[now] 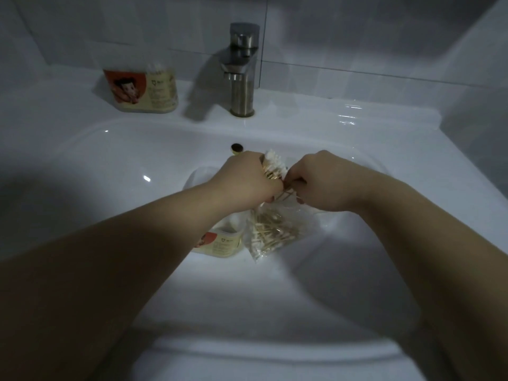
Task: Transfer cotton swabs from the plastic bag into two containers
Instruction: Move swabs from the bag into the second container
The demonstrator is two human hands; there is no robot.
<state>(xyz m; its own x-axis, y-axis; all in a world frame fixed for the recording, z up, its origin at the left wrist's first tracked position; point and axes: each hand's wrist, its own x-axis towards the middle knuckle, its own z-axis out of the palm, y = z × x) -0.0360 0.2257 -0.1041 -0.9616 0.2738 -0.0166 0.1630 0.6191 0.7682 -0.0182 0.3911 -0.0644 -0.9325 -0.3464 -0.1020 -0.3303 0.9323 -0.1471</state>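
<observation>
- A bundle of cotton swabs [273, 166] is gripped in the curled fingers of the left hand [247, 180], with the white tips pointing up and away.
- A few sticks at the bundle's lower end are pinched by the right hand [319, 182].
- The plastic bag [275, 232], with more swabs inside, is laid in the sink [110, 160] just below both hands.
- One container [220, 240] is set just beside the bag, partly hidden by the left forearm.
- A second container [143, 90] is placed on the sink ledge, left of the faucet [243, 70].

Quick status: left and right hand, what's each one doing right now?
Left hand: closed round a bundle of cotton swabs.
Right hand: closed, pinching a few swab sticks beside that bundle.
</observation>
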